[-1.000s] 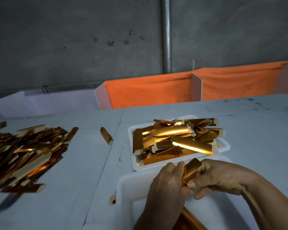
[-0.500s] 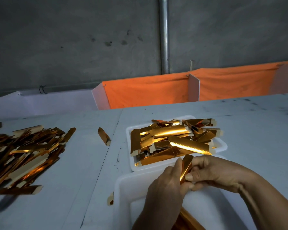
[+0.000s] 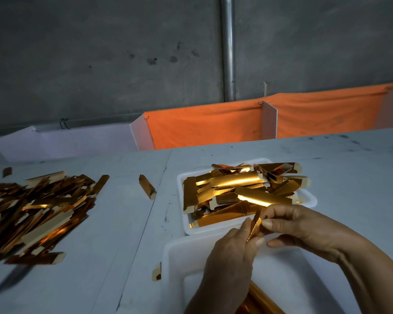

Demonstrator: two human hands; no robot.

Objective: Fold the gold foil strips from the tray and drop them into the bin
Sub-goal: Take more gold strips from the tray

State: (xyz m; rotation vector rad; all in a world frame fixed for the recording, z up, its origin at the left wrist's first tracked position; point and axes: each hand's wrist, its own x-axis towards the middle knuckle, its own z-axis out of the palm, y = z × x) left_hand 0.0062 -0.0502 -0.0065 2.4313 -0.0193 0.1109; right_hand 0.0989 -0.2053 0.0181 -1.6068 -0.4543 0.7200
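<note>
A white tray (image 3: 309, 199) on the table holds a heap of gold foil strips (image 3: 238, 191). In front of it stands a white bin (image 3: 175, 257) with folded gold strips (image 3: 259, 298) showing at its bottom. Above the bin's far rim both hands pinch one narrow gold strip (image 3: 254, 225), which stands nearly edge-on. My left hand (image 3: 232, 257) holds its lower end between thumb and fingers. My right hand (image 3: 295, 225) pinches its upper part from the right.
A large loose pile of gold strips (image 3: 32, 211) covers the table's left side. Single strips lie between pile and tray (image 3: 147, 186) and beside the bin (image 3: 157, 271). Orange cloth dividers (image 3: 204, 125) and a grey wall with a metal pipe (image 3: 228, 48) stand behind.
The strip between my hands has turned from a broad face to a thin edge as both hands pressed it together. The hands shifted slightly up and toward the tray.
</note>
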